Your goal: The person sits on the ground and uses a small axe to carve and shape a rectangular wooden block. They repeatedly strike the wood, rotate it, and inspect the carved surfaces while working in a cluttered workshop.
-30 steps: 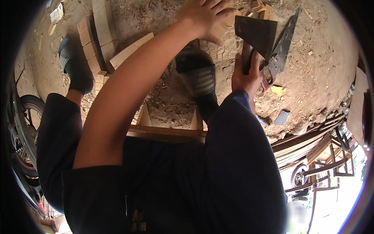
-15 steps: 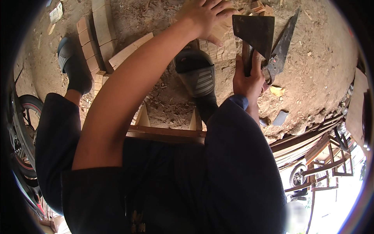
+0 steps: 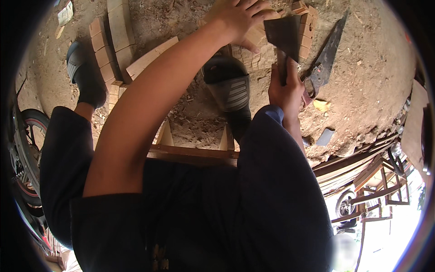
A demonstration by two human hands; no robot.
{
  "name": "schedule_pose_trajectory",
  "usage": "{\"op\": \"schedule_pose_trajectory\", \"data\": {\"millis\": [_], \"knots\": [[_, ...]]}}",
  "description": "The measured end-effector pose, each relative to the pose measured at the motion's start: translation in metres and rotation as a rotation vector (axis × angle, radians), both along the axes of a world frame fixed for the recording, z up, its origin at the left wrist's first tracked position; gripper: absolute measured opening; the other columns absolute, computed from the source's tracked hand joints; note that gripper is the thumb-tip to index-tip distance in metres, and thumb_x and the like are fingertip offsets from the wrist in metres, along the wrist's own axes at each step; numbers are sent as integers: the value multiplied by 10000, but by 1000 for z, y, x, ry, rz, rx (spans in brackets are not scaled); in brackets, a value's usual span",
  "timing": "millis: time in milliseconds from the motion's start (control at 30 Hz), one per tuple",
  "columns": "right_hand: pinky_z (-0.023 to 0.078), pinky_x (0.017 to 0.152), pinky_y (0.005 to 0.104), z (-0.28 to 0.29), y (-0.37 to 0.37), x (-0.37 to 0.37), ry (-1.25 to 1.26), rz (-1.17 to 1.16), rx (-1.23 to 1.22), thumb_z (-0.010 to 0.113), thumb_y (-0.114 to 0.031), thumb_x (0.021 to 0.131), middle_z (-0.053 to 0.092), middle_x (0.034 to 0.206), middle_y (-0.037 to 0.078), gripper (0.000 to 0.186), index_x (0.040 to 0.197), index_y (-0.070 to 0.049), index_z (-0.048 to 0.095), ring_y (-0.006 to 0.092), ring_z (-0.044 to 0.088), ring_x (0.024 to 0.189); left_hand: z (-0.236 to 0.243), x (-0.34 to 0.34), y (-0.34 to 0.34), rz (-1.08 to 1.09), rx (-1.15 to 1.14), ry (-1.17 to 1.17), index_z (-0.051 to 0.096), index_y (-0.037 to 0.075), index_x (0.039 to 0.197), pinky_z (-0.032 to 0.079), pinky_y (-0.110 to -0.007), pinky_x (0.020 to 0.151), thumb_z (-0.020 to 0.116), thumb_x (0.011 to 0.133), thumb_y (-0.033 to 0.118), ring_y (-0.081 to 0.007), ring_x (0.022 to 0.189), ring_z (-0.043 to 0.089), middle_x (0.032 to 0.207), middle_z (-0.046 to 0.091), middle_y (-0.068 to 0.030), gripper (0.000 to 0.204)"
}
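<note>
The right hand [image 3: 286, 88] grips a hatchet [image 3: 284, 34] by its handle, blade near the pale wood block [image 3: 256, 35] beneath the spread-fingered left hand [image 3: 229, 20]. That piece seems unfinished; beyond, small blocks [image 3: 307, 31] look already cut.

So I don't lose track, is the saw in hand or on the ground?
On the ground: the saw lies beside your right hand, which grips the hatchet instead.

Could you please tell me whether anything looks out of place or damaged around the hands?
One mild oddity: the handsaw lies loose on the dirt ground, beside the right hand, which seems an untidy spot for a tool. Nothing looks clearly broken.
</note>
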State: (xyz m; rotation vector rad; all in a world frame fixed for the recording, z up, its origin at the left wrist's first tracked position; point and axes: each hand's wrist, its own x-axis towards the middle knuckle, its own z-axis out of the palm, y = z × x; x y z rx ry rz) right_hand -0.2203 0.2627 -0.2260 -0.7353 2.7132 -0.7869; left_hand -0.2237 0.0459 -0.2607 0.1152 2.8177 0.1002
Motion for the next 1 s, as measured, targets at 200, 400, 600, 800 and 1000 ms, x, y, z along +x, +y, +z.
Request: {"op": "schedule_pose_trajectory", "data": {"millis": [200, 400, 600, 800, 1000], "knots": [[537, 614, 442, -3, 1, -4, 11, -16, -78, 665, -154, 897, 671, 833, 278, 406, 1259, 12, 585, 405, 699, 750, 8, 0, -1, -11, 22, 7, 209, 171, 1557, 56, -482, 1208, 606, 663, 814, -250, 1490, 138, 1619, 205, -32, 1170], [532, 611, 454, -5, 3, 2, 70, -29, -122, 666, -148, 894, 667, 832, 280, 424, 1278, 0, 564, 429, 685, 748, -3, 1, 0, 16, 42, 41, 240, 178, 1538, 76, -479, 1203, 620, 650, 801, -249, 1468, 189, 1581, 282, -38, 1150], [527, 642, 475, -7, 1, -2, -12, -5, -9, 656, -128, 888, 667, 882, 284, 425, 1291, -28, 563, 452, 672, 800, -4, 7, -1, 10, 42, 153, 229, 178, 1542, 84, -483, 1203, 621, 652, 801, -269, 1467, 198, 1586, 271, -51, 1155], [544, 678, 409, 5, 7, -6, -59, -114, -48, 670, -141, 892, 679, 955, 282, 485, 1319, 39, 526, 378, 708, 848, -26, 5, -1, 4, 173, 244, 279, 171, 1527, 85, -519, 1194, 613, 775, 700, -316, 1485, 173, 1595, 267, -83, 978], [535, 797, 326, -5, 25, 2, -168, -219, -163, 634, -85, 915, 634, 1209, 266, 511, 1366, 85, 464, 271, 701, 1010, -53, 5, -19, -16, 571, 476, 801, 248, 927, 174, -527, 1174, 723, 831, 352, -346, 1430, 309, 1445, 513, -80, 162]]}}
